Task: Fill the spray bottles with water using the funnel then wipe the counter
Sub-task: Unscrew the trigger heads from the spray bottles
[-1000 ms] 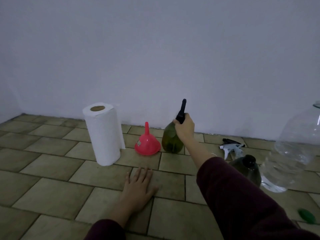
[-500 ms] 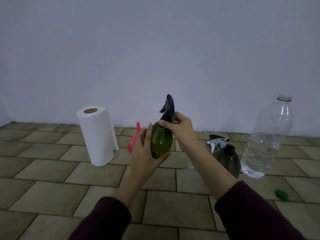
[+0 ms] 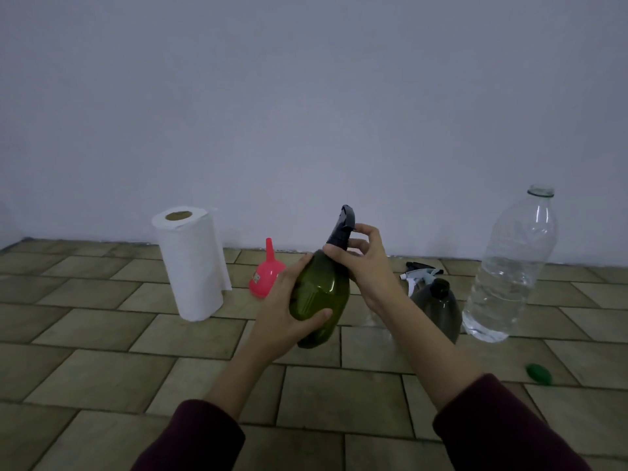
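The tiled counter (image 3: 102, 351) runs from the near edge to a plain wall (image 3: 306, 96) at the far side.

A clear water bottle (image 3: 509, 270) stands upright at far right, uncapped, with water in its lower part. A paper roll (image 3: 193, 263) stands upright at far left.

The green bottle (image 3: 321, 297) is held above the counter at centre, tilted with its top toward the far right. The left hand (image 3: 289, 314) grips its body, fingers curled round the left side and thumb across the near face. A black sprayer (image 3: 343, 229) sits on its neck. The right hand (image 3: 365, 263) grips the sprayer at its base, fingers curled round the collar.

A dark bottle (image 3: 441, 307) stands on the counter just left of the water bottle, partly hidden by the right forearm. Its top is a black ring; whether it is open cannot be determined.

A pink funnel (image 3: 265, 277) rests mouth down, spout up, between the paper roll and the green bottle, far side.

A white sprayer (image 3: 419, 275) lies on the counter beyond the dark bottle, with a black part just behind it.

A green cap (image 3: 538, 373) lies at near right, well apart from the water bottle.
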